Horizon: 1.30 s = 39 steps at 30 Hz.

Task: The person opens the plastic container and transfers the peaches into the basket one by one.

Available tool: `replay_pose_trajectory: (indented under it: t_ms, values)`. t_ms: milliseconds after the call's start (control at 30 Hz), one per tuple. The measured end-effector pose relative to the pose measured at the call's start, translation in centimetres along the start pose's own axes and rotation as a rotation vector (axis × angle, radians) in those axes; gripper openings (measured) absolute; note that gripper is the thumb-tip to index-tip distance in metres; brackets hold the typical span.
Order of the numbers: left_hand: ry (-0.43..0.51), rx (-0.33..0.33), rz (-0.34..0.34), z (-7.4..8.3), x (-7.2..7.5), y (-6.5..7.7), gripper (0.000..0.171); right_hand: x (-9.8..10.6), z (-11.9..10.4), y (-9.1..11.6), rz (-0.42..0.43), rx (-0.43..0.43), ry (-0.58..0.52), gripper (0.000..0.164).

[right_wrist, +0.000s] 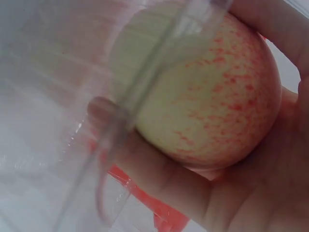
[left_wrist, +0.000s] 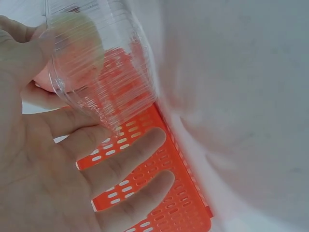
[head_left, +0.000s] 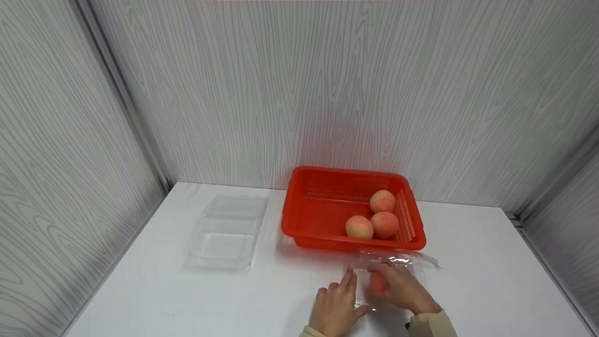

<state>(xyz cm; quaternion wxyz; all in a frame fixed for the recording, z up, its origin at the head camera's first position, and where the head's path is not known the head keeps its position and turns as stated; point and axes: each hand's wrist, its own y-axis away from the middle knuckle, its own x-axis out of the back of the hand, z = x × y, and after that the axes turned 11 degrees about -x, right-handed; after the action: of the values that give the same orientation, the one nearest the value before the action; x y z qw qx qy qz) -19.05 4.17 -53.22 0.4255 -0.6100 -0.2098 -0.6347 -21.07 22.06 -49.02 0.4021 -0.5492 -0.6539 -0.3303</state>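
My right hand (head_left: 400,285) grips a peach (right_wrist: 207,92), its fingers and thumb wrapped round the fruit's side. That peach is at a clear plastic box (head_left: 365,303), and the box's see-through wall crosses in front of it in the right wrist view. Whether the peach touches the box's bottom is hidden. My left hand (head_left: 334,304) rests against the box's left side, thumb near the front corner and fingers stretched toward the back. In the left wrist view, the ribbed clear wall (left_wrist: 125,92) lies by the thumb and forefingers, while the other fingers spread straight.
Just behind the box stands a red plastic basket (head_left: 318,241) with three peaches (head_left: 359,227) at its right end. A second clear box (head_left: 222,260) lies unfolded on the white table (head_left: 140,290) to the left. Grey wood-grain panels (head_left: 262,93) enclose the table.
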Motion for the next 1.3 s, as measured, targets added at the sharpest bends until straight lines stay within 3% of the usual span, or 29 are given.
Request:
replay_pose_trajectory:
  t_ms: [267, 567, 1300]
  values:
    - [-0.011, -0.001, -0.001, 0.0, -0.1, 0.0, 0.077, 0.7, 0.6, 0.3, 0.006, 0.034, -0.010, 0.050]
    - [0.001, -0.003, 0.009, 0.0, 0.0, 0.2, 0.077, 1.4, 0.7, 0.7, -0.018, -0.028, -0.061, 0.055]
    - [-0.001, 0.006, 0.015, 0.0, 0.0, 0.1, 0.077, 3.7, 2.3, 2.5, 0.064, -0.030, -0.039, 0.060]
